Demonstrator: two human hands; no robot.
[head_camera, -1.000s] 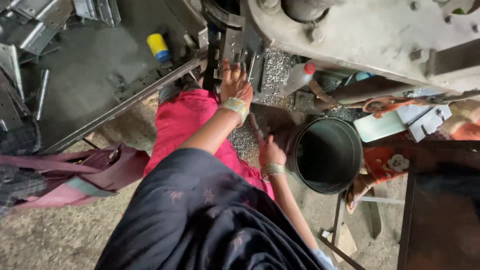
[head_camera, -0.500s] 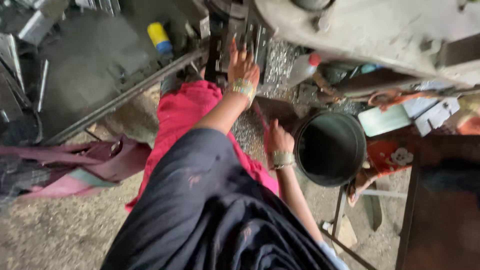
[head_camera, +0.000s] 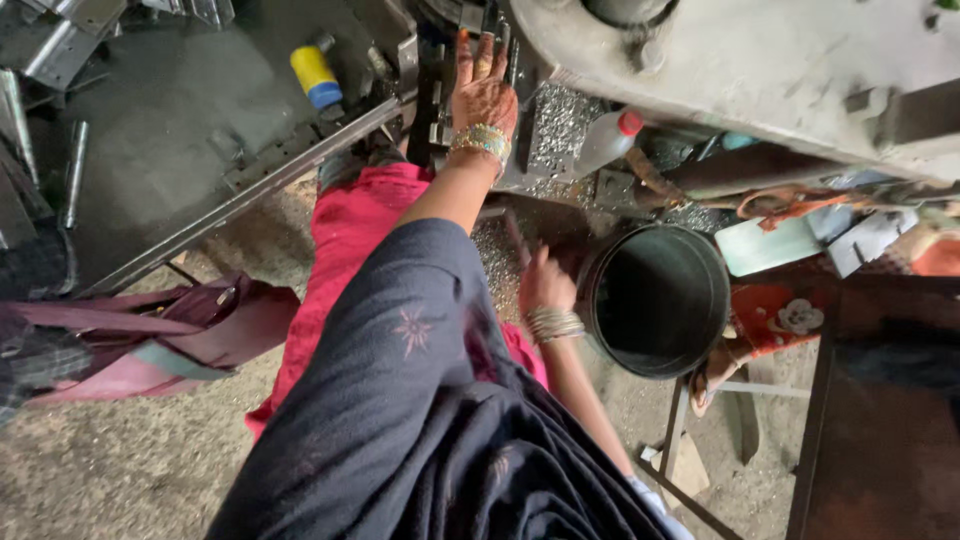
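Your left hand lies flat, fingers spread, on the dark metal press tooling far ahead. Your right hand hangs just left of the round black bucket, fingers seemingly curled; what they hold is unclear.

Hands of the wearer: 2, left hand up at the dark machine block, right hand low beside the bucket
Bangle stacks: 2, one on each wrist
Black buckets: 1
Clear plastic bottles with red cap: 1
Yellow-and-blue cylinders: 1
Pink bags: 1
Long metal bars: 1, running diagonally
Orange sandals with a white flower: 1
Small metal bits by the block: a heap, too many and too small to count
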